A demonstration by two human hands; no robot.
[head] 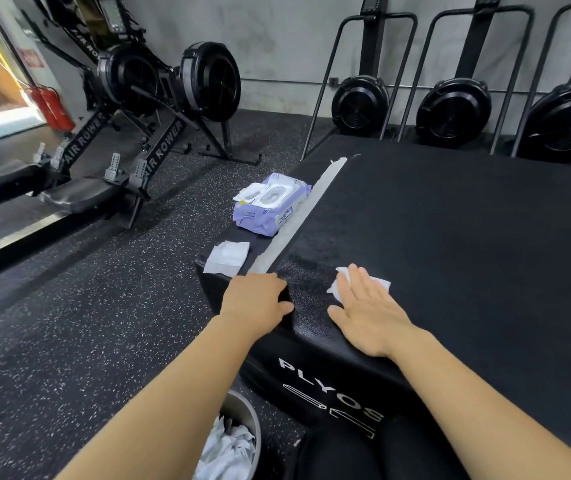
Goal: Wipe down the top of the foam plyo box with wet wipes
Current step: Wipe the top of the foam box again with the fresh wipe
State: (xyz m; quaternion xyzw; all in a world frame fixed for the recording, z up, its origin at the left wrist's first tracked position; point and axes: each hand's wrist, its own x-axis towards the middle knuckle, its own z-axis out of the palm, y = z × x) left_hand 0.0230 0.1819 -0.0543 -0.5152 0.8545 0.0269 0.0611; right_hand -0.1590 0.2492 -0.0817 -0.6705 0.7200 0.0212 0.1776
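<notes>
Pressing the limp, thin wet wipe (380, 283) flat under straight fingers (357, 282), the right hand (369, 317) works the foam plyo box (450, 230) top near its front-left corner (a pinch would likely bunch it), while the left hand (260, 299) curls its fingers over that corner.

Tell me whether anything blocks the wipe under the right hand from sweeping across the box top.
Nothing visible does. The right hand presses the wipe flat on the box top, bare ahead. The wipes pack and spare wipe lie off to the left, past the grey strip.
</notes>
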